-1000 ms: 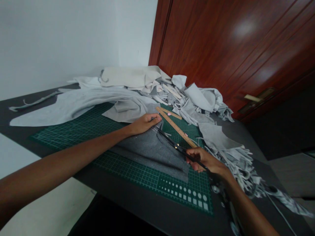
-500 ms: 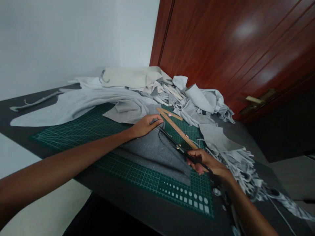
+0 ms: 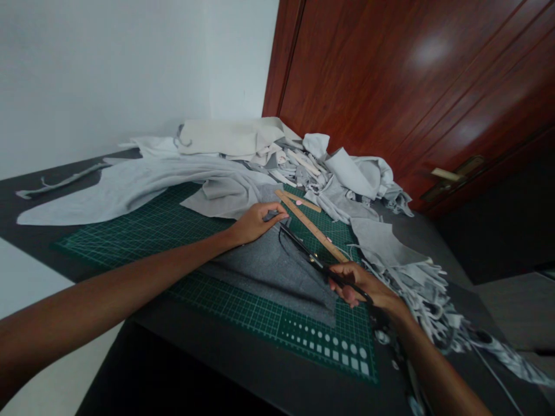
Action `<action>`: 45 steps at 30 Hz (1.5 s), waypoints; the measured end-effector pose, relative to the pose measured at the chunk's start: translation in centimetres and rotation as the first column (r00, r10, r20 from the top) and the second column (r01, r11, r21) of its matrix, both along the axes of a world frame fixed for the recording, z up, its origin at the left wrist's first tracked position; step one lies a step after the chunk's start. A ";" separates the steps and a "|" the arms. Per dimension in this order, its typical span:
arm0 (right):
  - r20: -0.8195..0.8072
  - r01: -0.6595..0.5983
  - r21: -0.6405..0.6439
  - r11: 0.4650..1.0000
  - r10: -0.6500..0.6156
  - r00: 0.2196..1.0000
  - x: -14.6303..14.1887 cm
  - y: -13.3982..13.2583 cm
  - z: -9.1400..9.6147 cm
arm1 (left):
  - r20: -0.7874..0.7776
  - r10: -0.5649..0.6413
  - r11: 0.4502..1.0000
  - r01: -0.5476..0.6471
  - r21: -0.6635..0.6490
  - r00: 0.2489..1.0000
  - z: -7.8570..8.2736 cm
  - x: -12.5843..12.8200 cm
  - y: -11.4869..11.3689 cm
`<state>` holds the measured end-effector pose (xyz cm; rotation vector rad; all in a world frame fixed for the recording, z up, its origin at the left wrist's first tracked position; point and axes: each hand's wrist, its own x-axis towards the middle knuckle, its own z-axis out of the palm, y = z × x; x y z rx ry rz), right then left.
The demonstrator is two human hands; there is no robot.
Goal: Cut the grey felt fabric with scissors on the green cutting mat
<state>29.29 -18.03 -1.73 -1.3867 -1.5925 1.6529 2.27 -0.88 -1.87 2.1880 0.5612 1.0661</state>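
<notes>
Dark table (image 3: 217,341), green cutting mat (image 3: 251,312): grey fabric (image 3: 277,271) is apparently being cut with black scissors (image 3: 319,265).
Lying across the mat, the fabric is spreading between both hands. The left hand (image 3: 255,222) is pinching its bunched far end, toward 12 o'clock; from 4 o'clock the right hand (image 3: 355,282) is curling round the scissors' handles, the tips pointing to 11 o'clock, just beside the left hand. V-shaped wooden ruler (image 3: 312,225) is resting at 1 o'clock. Trimming seems in hand; the next move likely calls for holding the cloth taut, the left hand clear of the scissors.
</notes>
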 end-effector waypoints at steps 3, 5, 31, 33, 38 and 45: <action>0.008 0.011 -0.013 1.000 -0.011 1.000 0.0 0.1 -0.5 | 0.016 0.019 1.000 -0.020 0.024 1.000 0.0 -0.1 -0.1; 0.015 0.020 -0.018 1.000 -0.020 1.000 0.0 0.2 -0.8 | 0.021 0.021 0.999 -0.022 0.032 1.000 0.1 -0.1 -0.1; -0.078 0.025 -0.031 0.999 -0.028 0.997 0.6 -0.1 -2.3 | -0.006 -0.015 1.000 0.015 -0.004 1.000 0.0 -0.1 -0.3; -0.075 0.036 -0.034 0.999 -0.038 0.996 0.5 -0.1 -2.1 | -0.003 -0.021 1.000 0.021 -0.002 1.000 0.0 -0.1 -0.3; -0.058 0.051 -0.054 0.997 -0.054 0.997 0.2 -0.2 -1.6 | 0.008 -0.037 0.999 0.037 -0.023 0.999 -0.1 0.1 -0.3; -0.061 0.020 -0.038 0.999 -0.022 0.998 0.4 -0.1 -1.7 | 0.009 -0.043 0.999 0.043 -0.028 0.999 0.1 0.0 -0.5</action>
